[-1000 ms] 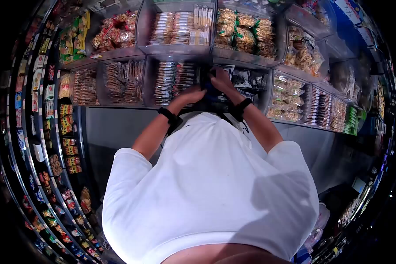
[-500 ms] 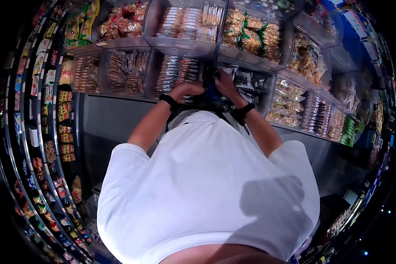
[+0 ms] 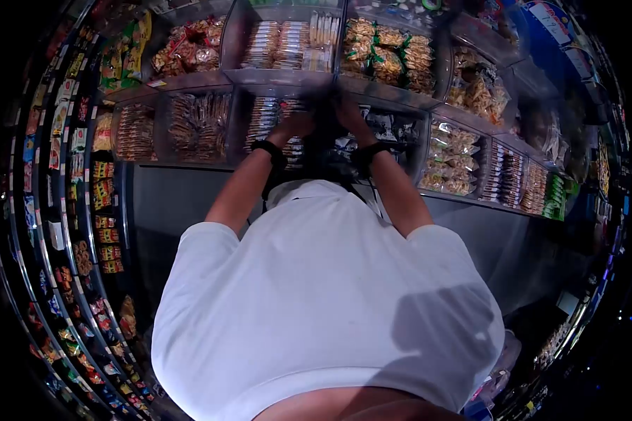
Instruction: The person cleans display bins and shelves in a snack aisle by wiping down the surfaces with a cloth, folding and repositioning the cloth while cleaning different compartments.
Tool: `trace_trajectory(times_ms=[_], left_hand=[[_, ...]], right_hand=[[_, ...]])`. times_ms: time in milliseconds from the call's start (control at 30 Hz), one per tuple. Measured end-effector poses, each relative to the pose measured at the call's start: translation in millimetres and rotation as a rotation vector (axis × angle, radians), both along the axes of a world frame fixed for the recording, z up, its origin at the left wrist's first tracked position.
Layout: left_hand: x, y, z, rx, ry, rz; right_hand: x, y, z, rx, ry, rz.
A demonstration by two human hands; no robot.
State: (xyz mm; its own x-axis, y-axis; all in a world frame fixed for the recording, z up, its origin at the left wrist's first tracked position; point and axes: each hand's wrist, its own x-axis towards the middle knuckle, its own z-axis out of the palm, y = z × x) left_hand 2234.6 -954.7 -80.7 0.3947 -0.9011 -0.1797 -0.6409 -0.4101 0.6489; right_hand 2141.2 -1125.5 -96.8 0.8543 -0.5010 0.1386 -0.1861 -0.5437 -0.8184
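My left hand point(image 3: 295, 125) is over a clear bin of stacked wrapped snacks point(image 3: 262, 121), beside a dark object point(image 3: 326, 125) in front of my chest. On the other side of that dark object, my right hand point(image 3: 349, 115) is near a bin of black and silver packets point(image 3: 393, 128). Shadow hides the fingers of both hands, and I cannot make out what they hold, if anything. Each wrist wears a black band.
A back row of bins holds bagged snacks point(image 3: 387, 63) and red packets point(image 3: 193, 48). Curved shelves point(image 3: 70, 210) of packaged goods run down the left. Bins with clear bags point(image 3: 451, 156) stand to the right. A grey panel point(image 3: 182, 200) is below the bins.
My right hand has moved slightly up, and my left hand has also moved up a little. The blue part seen between my hands earlier is now dark.
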Motion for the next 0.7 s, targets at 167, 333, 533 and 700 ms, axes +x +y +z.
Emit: trace_trajectory(times_ms=[167,333,533,700], left_hand=[[-15.6,12.0,-40.0,0.124,0.112,-0.083],[-48.2,28.8,36.5,0.553,0.226,-0.189],[-73.1,43.6,-0.7,0.64,0.019,-0.364],[-67.5,41.4,19.9,0.443,-0.193,-0.413]], right_hand=[[-20.4,9.5,-2.9,-0.052,0.095,0.038],[-69.7,54.7,11.6,0.046,0.197,0.07],[-108.2,90.1,15.0,0.03,0.238,0.08],[-106.0,91.9,16.0,0.027,0.213,0.02]])
